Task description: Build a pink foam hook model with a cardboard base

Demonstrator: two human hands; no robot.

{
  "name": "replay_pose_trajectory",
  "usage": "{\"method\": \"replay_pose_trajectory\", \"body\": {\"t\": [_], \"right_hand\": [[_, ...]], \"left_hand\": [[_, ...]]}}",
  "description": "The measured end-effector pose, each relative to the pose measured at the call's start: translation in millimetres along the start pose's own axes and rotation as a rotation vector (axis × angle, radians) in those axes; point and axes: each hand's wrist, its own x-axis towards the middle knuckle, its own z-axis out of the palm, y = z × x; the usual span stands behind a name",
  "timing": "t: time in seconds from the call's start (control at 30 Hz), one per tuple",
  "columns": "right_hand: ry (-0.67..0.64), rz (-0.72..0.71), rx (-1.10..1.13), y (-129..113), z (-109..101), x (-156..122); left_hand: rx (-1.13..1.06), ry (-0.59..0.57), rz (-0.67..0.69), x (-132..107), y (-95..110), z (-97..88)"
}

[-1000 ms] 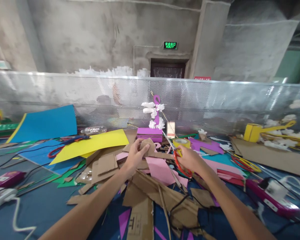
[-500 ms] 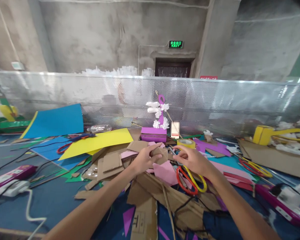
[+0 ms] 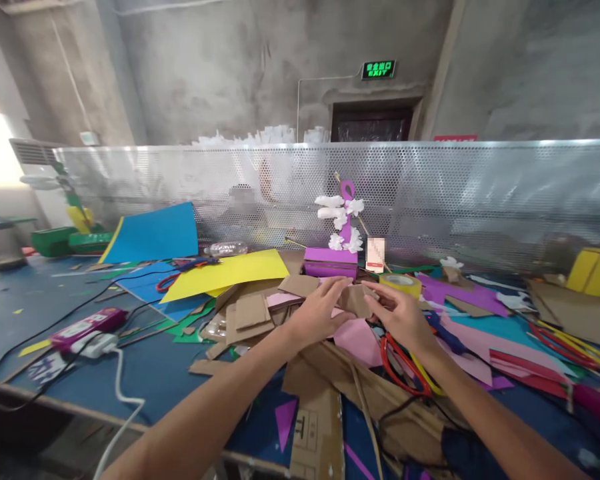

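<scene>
Between my two hands is a small brown cardboard piece (image 3: 359, 301). My left hand (image 3: 327, 308) has its thumb and fingers around the piece's left side. My right hand (image 3: 397, 312) pinches its right edge. Below them lie a pink paper sheet (image 3: 357, 342) and scissors (image 3: 405, 365) with red and yellow handles, partly covered by my right hand. Just behind stands a purple box (image 3: 331, 262) with a purple upright figure (image 3: 347, 213) that carries white tufts. A roll of yellow tape (image 3: 400, 285) is close to my right fingers.
Cardboard scraps (image 3: 253, 312) pile up left of my hands. A yellow sheet (image 3: 230, 272) and a blue board (image 3: 153, 233) lie farther left. A purple power strip (image 3: 87, 328) with a white cord is on the left. A perforated metal screen (image 3: 260, 193) closes off the back.
My view has swung left, so things appear farther right. My right hand has come from above the scissors to the cardboard piece and now grips its edge.
</scene>
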Motion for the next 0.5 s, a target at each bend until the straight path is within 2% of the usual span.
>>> {"method": "replay_pose_trajectory", "body": {"t": [0.07, 0.17, 0.5], "right_hand": [[0.019, -0.002, 0.022, 2, 1, 0], [0.02, 0.007, 0.054, 1, 6, -1], [-0.002, -0.023, 0.08, 4, 12, -3]], "left_hand": [[0.096, -0.056, 0.077, -1, 2, -0.6], [0.189, -0.105, 0.085, -2, 4, 0.0], [0.304, -0.093, 0.071, -5, 9, 1.1]]}}
